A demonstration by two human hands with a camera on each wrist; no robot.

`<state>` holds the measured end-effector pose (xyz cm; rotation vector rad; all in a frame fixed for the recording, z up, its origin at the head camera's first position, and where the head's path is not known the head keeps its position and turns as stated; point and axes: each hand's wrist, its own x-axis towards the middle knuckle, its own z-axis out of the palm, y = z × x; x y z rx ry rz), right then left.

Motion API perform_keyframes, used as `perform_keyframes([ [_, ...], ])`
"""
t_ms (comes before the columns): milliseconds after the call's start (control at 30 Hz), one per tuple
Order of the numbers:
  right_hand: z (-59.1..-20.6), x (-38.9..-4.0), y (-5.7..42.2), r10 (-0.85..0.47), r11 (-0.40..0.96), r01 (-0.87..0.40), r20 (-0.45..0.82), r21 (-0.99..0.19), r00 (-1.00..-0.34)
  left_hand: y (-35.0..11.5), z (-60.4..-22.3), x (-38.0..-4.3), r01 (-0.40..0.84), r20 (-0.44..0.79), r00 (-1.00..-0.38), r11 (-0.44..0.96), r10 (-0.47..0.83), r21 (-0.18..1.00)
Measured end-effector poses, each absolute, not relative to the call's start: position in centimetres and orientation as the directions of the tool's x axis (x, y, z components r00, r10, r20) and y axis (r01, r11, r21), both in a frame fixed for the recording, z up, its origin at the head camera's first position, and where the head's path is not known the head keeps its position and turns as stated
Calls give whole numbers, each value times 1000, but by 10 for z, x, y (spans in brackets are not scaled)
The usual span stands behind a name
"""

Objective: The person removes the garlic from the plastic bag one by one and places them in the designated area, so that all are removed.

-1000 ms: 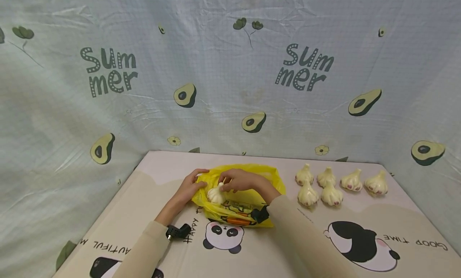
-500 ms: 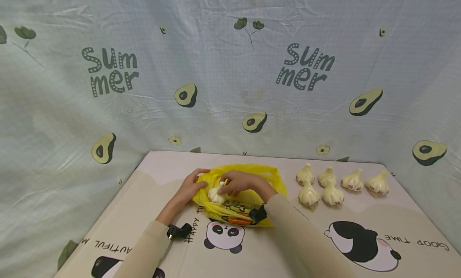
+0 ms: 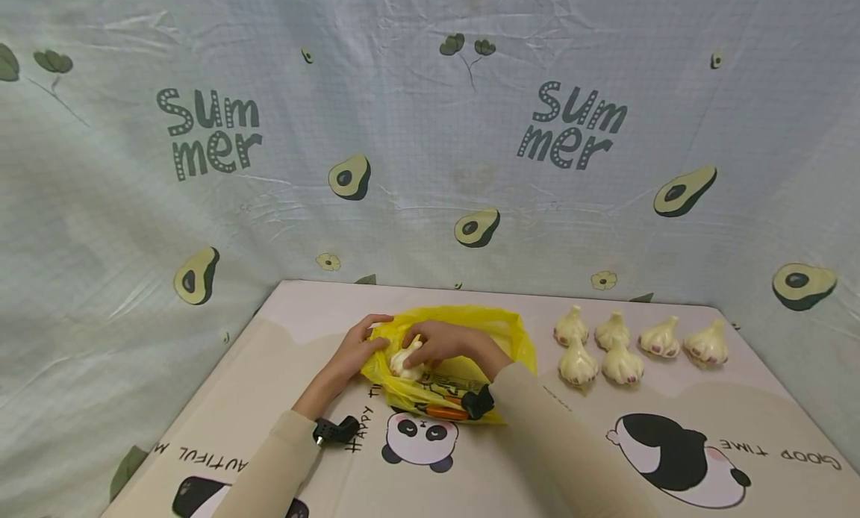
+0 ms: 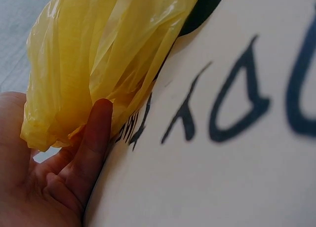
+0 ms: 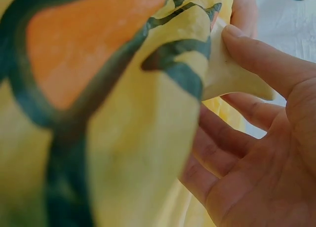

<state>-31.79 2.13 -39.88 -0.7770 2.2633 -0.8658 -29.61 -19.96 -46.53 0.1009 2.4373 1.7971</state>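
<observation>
A yellow plastic bag (image 3: 507, 325) with dark and orange print lies on the table, its mouth spread open. My left hand (image 3: 354, 351) grips the bag's left edge; in the left wrist view its fingers (image 4: 96, 128) curl at the gathered yellow film. Inside the bag's left end is a white garlic bulb (image 3: 404, 363), stem leaning up and right. My right hand (image 3: 437, 342) reaches into the mouth and pinches this bulb between thumb and fingers. In the right wrist view the garlic bulb's pale stem end (image 5: 237, 79) shows under the thumb, the rest hidden by the bag.
To the right of the bag, several garlic bulbs (image 3: 622, 365) stand in rows, the outermost bulb (image 3: 707, 344) near the table's right edge. Patterned cloth walls (image 3: 403, 264) enclose the table's back and sides. A panda-printed cover (image 3: 537, 466) lies on the tabletop.
The garlic bulb in my right hand has tilted, its stem now leaning further right, and the right hand has shifted slightly. My left hand keeps its place on the bag's edge.
</observation>
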Motion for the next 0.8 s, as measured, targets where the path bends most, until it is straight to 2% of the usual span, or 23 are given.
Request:
perform_keyframes([
  [800,-396,-320,30,-685,591,-347,-226,-728,-692,-198,-468,-299,-36,-69,-993,319,93,947],
])
